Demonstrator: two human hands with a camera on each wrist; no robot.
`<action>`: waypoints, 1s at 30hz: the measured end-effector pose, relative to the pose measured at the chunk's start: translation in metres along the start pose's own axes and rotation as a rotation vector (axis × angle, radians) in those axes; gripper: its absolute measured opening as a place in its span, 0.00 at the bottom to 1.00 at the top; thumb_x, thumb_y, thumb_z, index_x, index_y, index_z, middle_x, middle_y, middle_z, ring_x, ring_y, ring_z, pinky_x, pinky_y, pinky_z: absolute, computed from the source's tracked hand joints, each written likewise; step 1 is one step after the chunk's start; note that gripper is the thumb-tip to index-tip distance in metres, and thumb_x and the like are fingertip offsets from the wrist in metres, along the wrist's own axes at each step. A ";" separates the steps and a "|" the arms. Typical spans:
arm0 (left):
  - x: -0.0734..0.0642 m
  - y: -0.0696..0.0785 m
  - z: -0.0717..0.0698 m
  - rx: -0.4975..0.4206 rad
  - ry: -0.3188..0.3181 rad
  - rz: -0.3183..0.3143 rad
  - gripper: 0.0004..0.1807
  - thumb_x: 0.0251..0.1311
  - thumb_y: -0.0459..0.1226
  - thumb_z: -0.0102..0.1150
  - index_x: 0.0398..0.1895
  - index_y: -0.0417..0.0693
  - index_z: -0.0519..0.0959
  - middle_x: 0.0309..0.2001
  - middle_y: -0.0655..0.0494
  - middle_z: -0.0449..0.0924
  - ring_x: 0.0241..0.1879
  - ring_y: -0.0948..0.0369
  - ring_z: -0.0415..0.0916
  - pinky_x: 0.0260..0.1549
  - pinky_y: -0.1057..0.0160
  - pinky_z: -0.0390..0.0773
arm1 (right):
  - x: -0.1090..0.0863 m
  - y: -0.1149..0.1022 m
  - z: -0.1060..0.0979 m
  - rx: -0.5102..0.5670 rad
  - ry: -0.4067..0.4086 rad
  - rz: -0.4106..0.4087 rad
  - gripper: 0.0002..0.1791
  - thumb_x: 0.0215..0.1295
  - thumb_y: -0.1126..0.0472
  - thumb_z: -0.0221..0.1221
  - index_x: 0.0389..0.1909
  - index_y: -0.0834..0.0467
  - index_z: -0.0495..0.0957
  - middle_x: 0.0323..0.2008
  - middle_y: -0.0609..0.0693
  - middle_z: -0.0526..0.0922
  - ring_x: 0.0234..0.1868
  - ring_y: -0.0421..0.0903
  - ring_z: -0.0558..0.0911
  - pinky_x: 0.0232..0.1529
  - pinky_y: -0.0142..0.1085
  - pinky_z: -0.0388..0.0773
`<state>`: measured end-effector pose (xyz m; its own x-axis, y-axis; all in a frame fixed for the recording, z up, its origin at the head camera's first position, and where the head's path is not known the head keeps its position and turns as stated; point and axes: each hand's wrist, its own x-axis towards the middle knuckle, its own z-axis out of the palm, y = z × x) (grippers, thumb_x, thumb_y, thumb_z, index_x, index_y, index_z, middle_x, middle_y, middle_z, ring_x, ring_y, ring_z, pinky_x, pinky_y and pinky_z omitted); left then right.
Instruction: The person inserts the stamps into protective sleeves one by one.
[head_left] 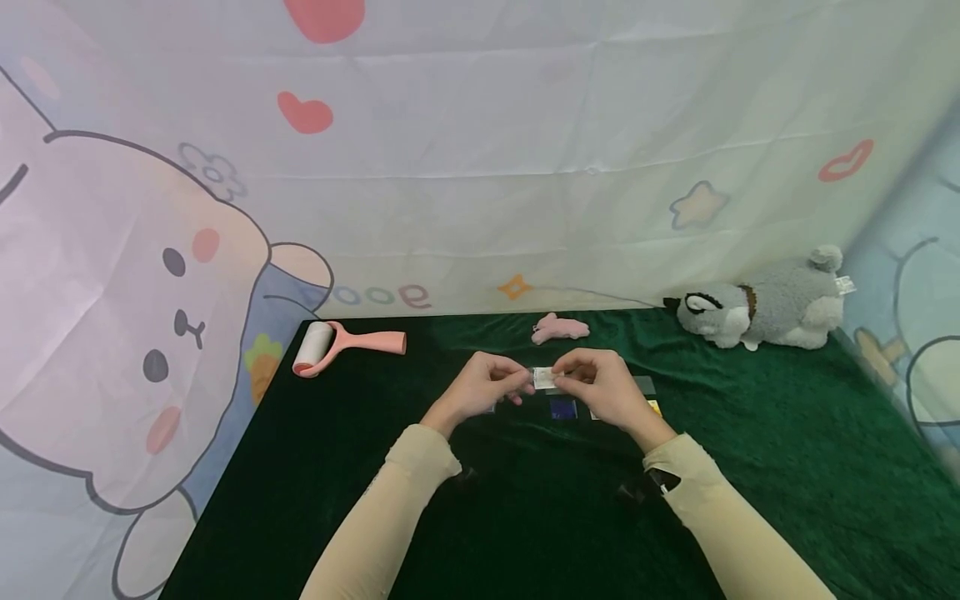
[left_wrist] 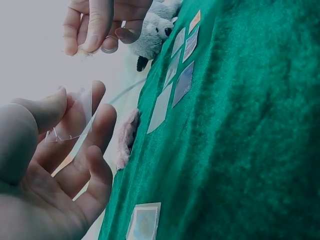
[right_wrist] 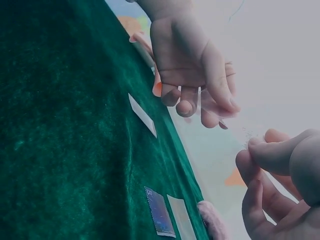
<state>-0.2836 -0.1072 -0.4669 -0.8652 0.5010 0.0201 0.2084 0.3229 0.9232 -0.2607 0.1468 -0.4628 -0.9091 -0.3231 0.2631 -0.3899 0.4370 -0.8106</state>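
Observation:
My left hand (head_left: 491, 385) pinches a small clear plastic sleeve (left_wrist: 77, 117) between thumb and fingers. Facing it, my right hand (head_left: 600, 385) holds a small pale stamp (head_left: 543, 378) by its edge with thumb and fingertips; glare washes out its print in both wrist views. Sleeve and stamp are raised above the green cloth, close together. Beneath the hands lie a dark blue stamp (head_left: 563, 408), more stamps toward the right such as an orange one (left_wrist: 195, 21), and a row of clear sleeves (left_wrist: 161, 107). Another stamp (left_wrist: 144, 222) lies by itself under the left hand.
A lint roller (head_left: 348, 343) with a pink handle lies at the back left of the green cloth (head_left: 300, 500). A small pink plush (head_left: 559, 327) sits at the back edge, and a grey plush dog (head_left: 765, 304) at the back right. A printed curtain (head_left: 480, 125) hangs behind.

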 end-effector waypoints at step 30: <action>0.002 0.002 0.003 -0.095 0.026 -0.034 0.11 0.73 0.39 0.64 0.47 0.41 0.89 0.40 0.50 0.92 0.38 0.53 0.90 0.51 0.55 0.85 | -0.003 -0.001 -0.001 -0.067 0.006 -0.045 0.08 0.71 0.65 0.68 0.48 0.54 0.88 0.39 0.50 0.88 0.33 0.46 0.82 0.36 0.36 0.82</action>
<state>-0.2834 -0.1037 -0.4661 -0.8826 0.4701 -0.0027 0.1360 0.2609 0.9557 -0.2581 0.1480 -0.4625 -0.8912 -0.3387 0.3018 -0.4392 0.4775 -0.7610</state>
